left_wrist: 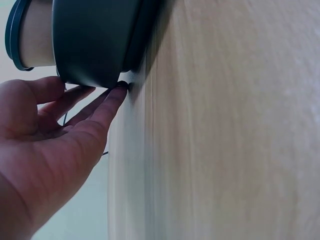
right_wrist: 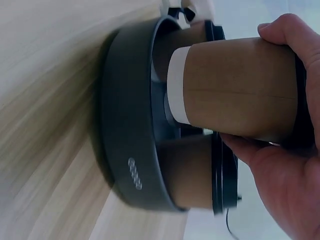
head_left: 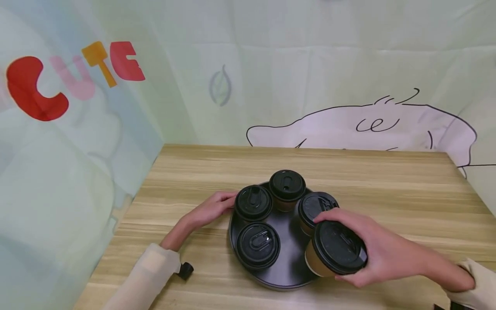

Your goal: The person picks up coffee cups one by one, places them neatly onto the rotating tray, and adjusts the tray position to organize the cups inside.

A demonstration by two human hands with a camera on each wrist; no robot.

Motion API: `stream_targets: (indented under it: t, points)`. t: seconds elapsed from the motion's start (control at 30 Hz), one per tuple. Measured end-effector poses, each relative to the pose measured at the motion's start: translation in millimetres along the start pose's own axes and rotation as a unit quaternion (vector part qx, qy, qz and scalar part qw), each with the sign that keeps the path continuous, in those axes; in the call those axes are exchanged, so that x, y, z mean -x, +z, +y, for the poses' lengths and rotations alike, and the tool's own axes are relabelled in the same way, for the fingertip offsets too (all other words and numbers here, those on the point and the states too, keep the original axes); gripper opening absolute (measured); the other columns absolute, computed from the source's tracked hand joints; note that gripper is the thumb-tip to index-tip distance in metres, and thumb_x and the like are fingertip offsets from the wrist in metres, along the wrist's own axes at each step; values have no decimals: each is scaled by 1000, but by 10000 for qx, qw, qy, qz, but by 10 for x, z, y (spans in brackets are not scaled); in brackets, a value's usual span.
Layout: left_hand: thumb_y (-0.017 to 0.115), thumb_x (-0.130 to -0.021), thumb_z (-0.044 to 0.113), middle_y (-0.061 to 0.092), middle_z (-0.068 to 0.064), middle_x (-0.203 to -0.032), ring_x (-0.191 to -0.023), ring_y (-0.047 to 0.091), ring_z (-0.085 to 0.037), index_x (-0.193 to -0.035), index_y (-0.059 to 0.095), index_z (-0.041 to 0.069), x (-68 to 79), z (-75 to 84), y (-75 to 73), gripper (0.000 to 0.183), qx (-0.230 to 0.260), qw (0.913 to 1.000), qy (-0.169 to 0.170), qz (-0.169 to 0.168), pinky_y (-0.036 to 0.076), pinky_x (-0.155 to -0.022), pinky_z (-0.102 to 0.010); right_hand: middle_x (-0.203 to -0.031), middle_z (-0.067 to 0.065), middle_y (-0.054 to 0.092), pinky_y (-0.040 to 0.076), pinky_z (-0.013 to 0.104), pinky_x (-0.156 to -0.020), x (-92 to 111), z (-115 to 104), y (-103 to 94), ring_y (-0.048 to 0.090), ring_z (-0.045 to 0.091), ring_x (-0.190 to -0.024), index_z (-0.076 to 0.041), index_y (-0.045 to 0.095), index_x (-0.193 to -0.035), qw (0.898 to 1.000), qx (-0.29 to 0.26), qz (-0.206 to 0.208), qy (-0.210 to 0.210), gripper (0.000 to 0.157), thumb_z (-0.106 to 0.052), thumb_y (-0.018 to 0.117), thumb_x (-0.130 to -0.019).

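My right hand (head_left: 381, 247) grips a brown paper coffee cup (right_wrist: 240, 90) by its black lid, thumb and fingers on opposite sides. In the right wrist view the cup's white-edged base hangs above the rim of a round black tray (right_wrist: 127, 110). Standing in that tray are several more lidded cups: one at the back (head_left: 287, 186), one at the left (head_left: 253, 203), one at the front left (head_left: 258, 246) and one at the right (head_left: 314, 207), partly hidden by the held cup. My left hand (head_left: 211, 209) rests its outstretched fingertips against the tray's outer wall (left_wrist: 95, 45).
The tray stands on a wood-grain table (head_left: 193, 168). A printed cloth backdrop (head_left: 271, 77) hangs behind the table and along its left side. On the tray's side wall is a row of small light marks (right_wrist: 135, 173).
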State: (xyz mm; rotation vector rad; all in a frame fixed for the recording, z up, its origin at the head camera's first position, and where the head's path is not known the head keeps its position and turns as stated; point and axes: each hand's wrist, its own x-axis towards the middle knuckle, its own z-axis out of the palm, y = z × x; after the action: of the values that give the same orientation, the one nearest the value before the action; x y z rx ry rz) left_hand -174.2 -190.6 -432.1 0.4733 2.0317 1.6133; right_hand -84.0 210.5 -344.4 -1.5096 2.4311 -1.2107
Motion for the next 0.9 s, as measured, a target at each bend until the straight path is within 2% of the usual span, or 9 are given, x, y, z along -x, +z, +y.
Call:
stream_targets:
  t: [0.1, 0.33, 0.53, 0.9]
  points:
    - [43, -114, 23, 49, -20, -154, -141, 47, -28, -152, 49, -3, 3, -5, -5, 46, 38, 10000, 40, -23, 46, -109, -37, -139, -4, 58, 48, 25, -99, -96, -25, 73, 58, 14, -118, -15, 47, -149, 9998, 89, -117, -94, 98, -28, 100, -67]
    - [42, -114, 24, 49, -19, -155, -142, 46, -28, -152, 49, -2, 7, -8, -4, 46, 59, 9999, 89, -51, 45, -110, -37, -137, -7, 56, 49, 30, -98, -249, -62, 211, 57, 13, -118, -21, 46, -149, 9994, -114, -311, -90, 93, -31, 97, -73]
    - [42, -114, 23, 48, -17, -156, -144, 44, -28, -153, 48, 0, 9, -6, 0, 45, 86, 9999, 63, -64, 44, -111, -36, -134, -12, 55, 51, 34, -96, -273, -54, 312, 56, 11, -118, -26, 45, -149, 9994, 155, -272, 147, 93, -35, 97, -72]
    - [42, -114, 21, 48, -18, -155, -143, 45, -28, -153, 48, 0, -2, -11, -7, 45, 122, 9999, 50, -71, 45, -110, -36, -130, -13, 54, 51, 32, -97, -294, 2, 479, 55, 8, -115, -25, 45, -148, 9993, 333, -153, 124, 95, -34, 97, -70]
